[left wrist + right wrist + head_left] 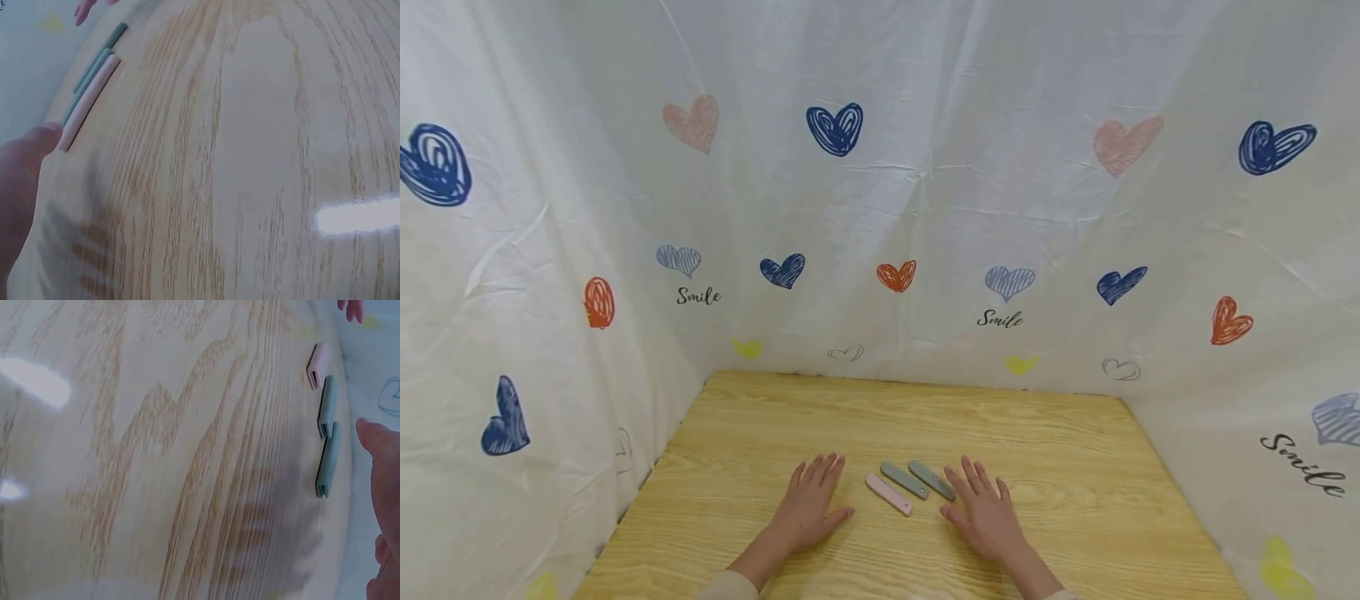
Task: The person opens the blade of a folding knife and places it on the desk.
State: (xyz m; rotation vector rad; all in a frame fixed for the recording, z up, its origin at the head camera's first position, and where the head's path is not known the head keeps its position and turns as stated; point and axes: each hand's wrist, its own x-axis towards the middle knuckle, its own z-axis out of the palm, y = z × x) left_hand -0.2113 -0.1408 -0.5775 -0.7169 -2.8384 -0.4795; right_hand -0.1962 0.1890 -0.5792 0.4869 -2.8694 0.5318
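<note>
Three slim, round-ended bars lie slanted side by side on the wooden table (850, 567), between my two hands. The pink bar (888, 494) is nearest my left hand. Beside it are a grey-green bar (904, 480) and a second, darker grey-green bar (932, 480). A small hole or pin marks the near end of each, and in the right wrist view the ends of the green bar (327, 406) and its neighbours show a slot. My left hand (808, 506), fingers spread, is left of the bars. My right hand (987, 514) is spread at their right, fingertips close to the darker bar. Neither hand holds anything.
A white curtain (925, 208) printed with hearts and "Smile" lettering hangs behind the table and along both sides. Bright light reflections (359, 215) show on the tabletop in both wrist views.
</note>
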